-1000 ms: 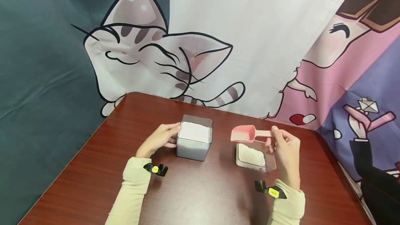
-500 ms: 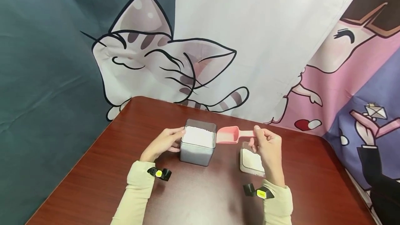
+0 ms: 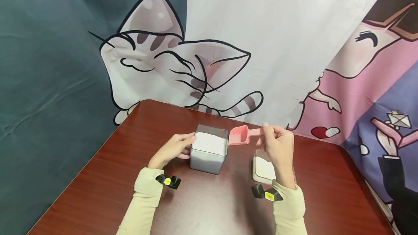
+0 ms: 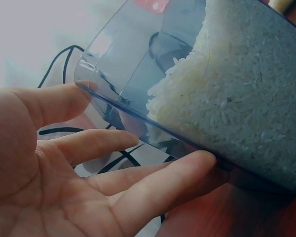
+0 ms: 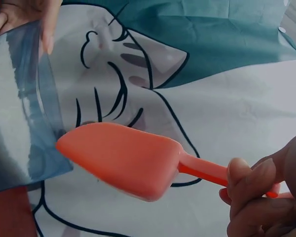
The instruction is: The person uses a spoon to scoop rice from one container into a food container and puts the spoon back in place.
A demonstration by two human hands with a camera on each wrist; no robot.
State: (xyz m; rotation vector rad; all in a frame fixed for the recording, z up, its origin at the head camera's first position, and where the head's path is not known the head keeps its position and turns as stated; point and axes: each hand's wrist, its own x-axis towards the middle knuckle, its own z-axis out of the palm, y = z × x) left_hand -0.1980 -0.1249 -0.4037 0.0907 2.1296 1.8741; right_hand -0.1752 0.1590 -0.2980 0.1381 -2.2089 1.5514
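A clear square container of white rice (image 3: 209, 143) stands upright on the table. Against its left wall rests my left hand (image 3: 172, 149), and the left wrist view shows those fingers (image 4: 158, 187) fairly straight, touching the side and rim. Just right of the container, about level with its rim, is a pink scoop (image 3: 239, 135); my right hand (image 3: 280, 148) grips its handle. In the right wrist view the scoop's underside (image 5: 123, 158) faces the camera, so its contents are hidden there. A lower clear container of rice (image 3: 264, 168) sits partly behind my right wrist.
Everything stands on a dark red-brown wooden table (image 3: 199, 198). A cloth printed with a cartoon cat (image 3: 156, 64) hangs close behind its far edge. Each wrist carries a black strap.
My right hand has carried the scoop left, from above the lower container to beside the taller one, then slightly up. My left hand stays on the taller container; the head view has shifted slightly.
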